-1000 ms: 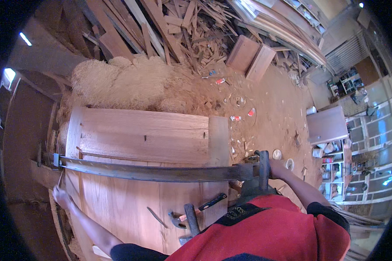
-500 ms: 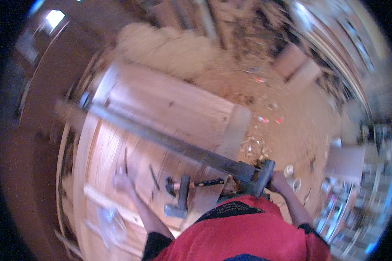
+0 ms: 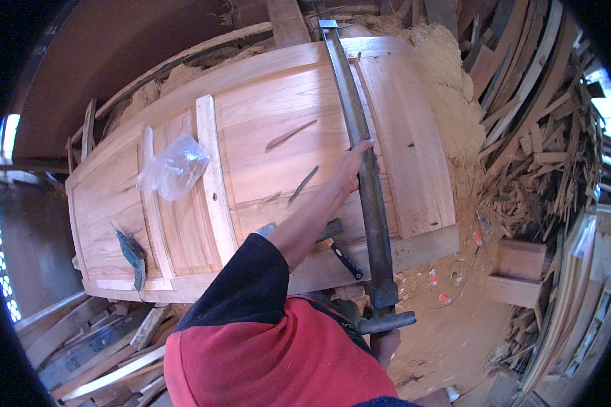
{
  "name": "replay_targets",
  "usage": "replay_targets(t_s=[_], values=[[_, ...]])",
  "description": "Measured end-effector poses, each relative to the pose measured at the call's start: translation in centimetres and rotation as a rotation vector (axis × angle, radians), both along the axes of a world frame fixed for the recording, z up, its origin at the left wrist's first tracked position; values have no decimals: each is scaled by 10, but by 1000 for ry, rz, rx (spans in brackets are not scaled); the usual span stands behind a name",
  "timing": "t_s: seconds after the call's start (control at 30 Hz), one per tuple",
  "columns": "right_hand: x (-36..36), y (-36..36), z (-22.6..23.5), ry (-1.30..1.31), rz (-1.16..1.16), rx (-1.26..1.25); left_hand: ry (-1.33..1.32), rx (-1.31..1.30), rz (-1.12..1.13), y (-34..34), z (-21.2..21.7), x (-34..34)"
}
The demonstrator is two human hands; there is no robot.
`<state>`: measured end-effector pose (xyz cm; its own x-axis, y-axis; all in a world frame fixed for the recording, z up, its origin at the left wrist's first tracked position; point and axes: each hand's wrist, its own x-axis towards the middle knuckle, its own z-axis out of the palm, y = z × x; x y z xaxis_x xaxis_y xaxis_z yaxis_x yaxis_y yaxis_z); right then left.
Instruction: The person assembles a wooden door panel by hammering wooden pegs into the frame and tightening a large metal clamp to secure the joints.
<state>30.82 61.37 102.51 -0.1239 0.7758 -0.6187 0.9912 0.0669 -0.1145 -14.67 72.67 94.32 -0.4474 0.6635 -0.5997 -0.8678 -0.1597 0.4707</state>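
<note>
A long metal bar clamp (image 3: 357,112) lies across the wooden panelled door (image 3: 414,102), its far end at the door's far edge. My left hand (image 3: 354,166) is closed round the middle of the bar. At the near end, by the clamp's crosswise handle (image 3: 394,321), my right hand (image 3: 385,344) is closed on the clamp, partly hidden behind it. Left of the bar lies a black-handled hammer (image 3: 345,259). A grey metal T-shaped tool (image 3: 330,230) shows partly under my left forearm. Two thin dark slivers, one a pointed strip (image 3: 303,184), rest on the panel.
A clear plastic bag (image 3: 176,166) and a green power tool (image 3: 132,258) lie on the door's left part. Sawdust (image 3: 445,81) is heaped past its right end. Scrap wood (image 3: 543,163) and a wooden box (image 3: 519,261) stand at the right. More boards (image 3: 108,346) lie lower left.
My left hand has gone from above the panel to the clamp's bar. The view has turned, and the clamp now runs more nearly straight away from me. My right hand stays at its near end.
</note>
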Motion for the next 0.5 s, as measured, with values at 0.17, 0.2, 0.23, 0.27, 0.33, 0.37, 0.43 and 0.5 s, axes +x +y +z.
replay_targets(t_s=[0.17,0.2,0.23,0.27,0.33,0.37,0.43,0.5], values=[[51,-10,-42,350,104,233,-67,164,73,-30,4,15],[67,-13,-56,304,58,201,-57,178,100,-40,11,21],[83,-15,-72,489,-90,148,-40,196,139,-51,19,28],[100,-17,-90,667,-239,90,-44,187,139,-64,28,35],[140,-22,-112,808,-385,4,-39,173,161,-96,47,57],[157,-24,-122,884,-475,-41,-74,154,188,-113,56,70],[187,-28,-131,941,-641,-121,-134,138,237,-148,70,101],[213,-31,-132,928,-788,-190,-157,81,269,-184,77,133]])
